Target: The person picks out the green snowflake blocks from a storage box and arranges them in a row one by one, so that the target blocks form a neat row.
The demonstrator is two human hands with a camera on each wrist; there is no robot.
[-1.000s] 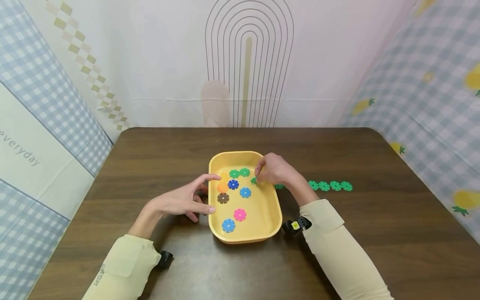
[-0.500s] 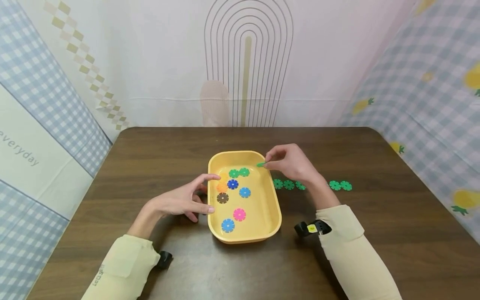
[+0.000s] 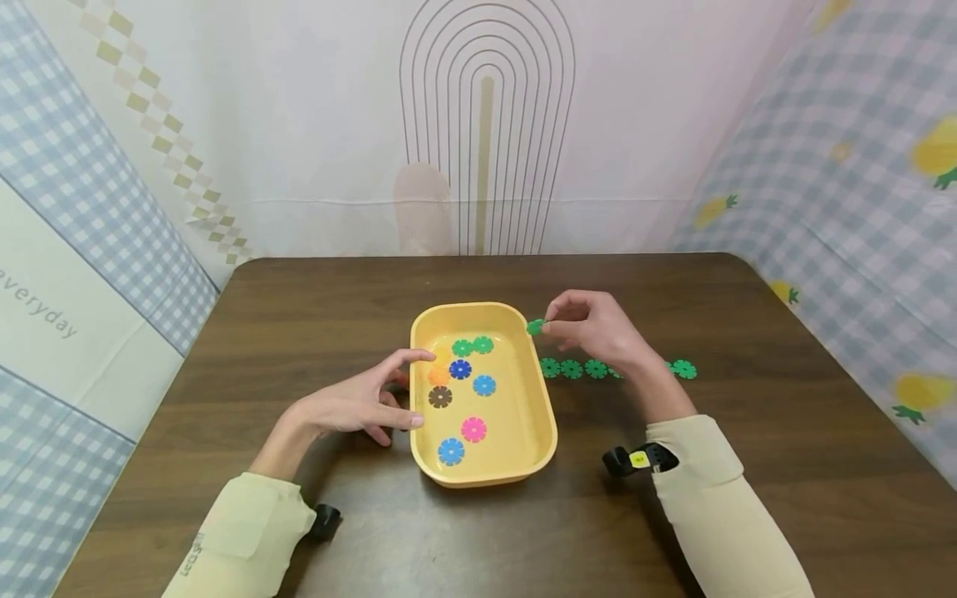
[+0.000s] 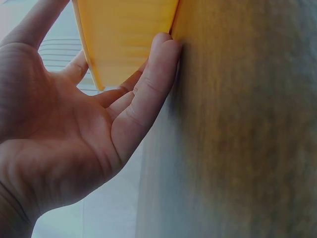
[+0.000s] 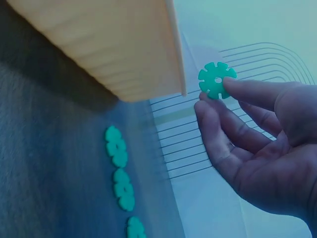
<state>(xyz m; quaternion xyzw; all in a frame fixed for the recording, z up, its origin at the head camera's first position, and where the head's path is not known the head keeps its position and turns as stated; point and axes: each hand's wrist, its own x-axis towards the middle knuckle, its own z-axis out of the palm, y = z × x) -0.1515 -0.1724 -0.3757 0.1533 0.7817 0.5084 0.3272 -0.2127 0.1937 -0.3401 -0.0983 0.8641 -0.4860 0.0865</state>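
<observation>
My left hand (image 3: 355, 403) holds the left side of a yellow plastic tray (image 3: 519, 415). Its thumb and index finger reach over the rim, while the other fingers lie against the outer wall (image 4: 124, 44). Just past the tray's upper right rim, my right hand (image 3: 598, 328) pinches a green snowflake building disc (image 5: 210, 74) between thumb and fingers, raised above the table. Inside the tray lie two green discs (image 3: 483, 345), a dark blue disc (image 3: 459, 369), light blue discs (image 3: 451, 452), a brown disc (image 3: 439, 397), a pink disc (image 3: 473, 429) and orange ones (image 3: 438, 376).
Several green discs (image 3: 571, 368) lie in a row on the brown wooden table (image 3: 299, 291) right of the tray, partly hidden below my right forearm. A patterned cloth (image 3: 321, 124) hangs behind the table's far edge.
My right hand has lifted a green disc out of the tray and carried it rightward over the rim. The left hand has stayed on the tray.
</observation>
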